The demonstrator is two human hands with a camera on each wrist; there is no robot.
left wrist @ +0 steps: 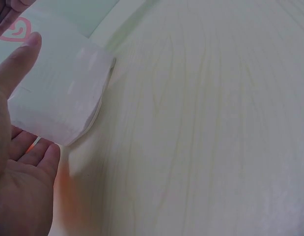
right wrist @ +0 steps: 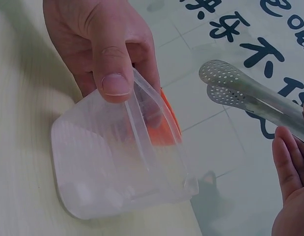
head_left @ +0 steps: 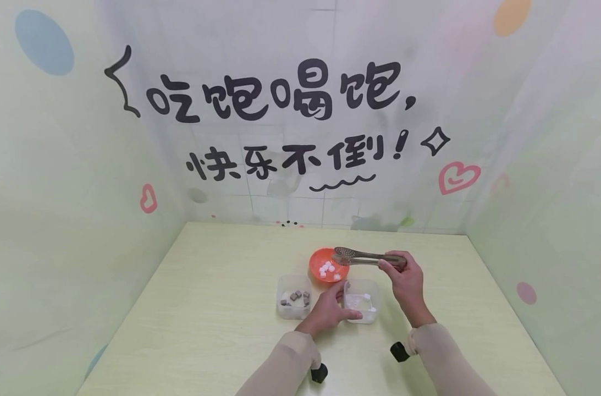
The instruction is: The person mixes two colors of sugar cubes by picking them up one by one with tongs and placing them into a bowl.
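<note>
My right hand grips metal tongs by their handle end. Their perforated tips hang over an orange bowl that holds several small white pieces. The right wrist view shows the two tong tips close together, with nothing visible between them. My left hand holds a clear plastic container at its left side, thumb on the near side and fingers behind. In the right wrist view, that thumb presses on the container's rim. White bits show low in the container.
Left of my left hand stands a second clear container with several brownish-grey cubes. The pale wood-grain table meets a printed wall backdrop behind the bowl. More backdrop rises on both sides.
</note>
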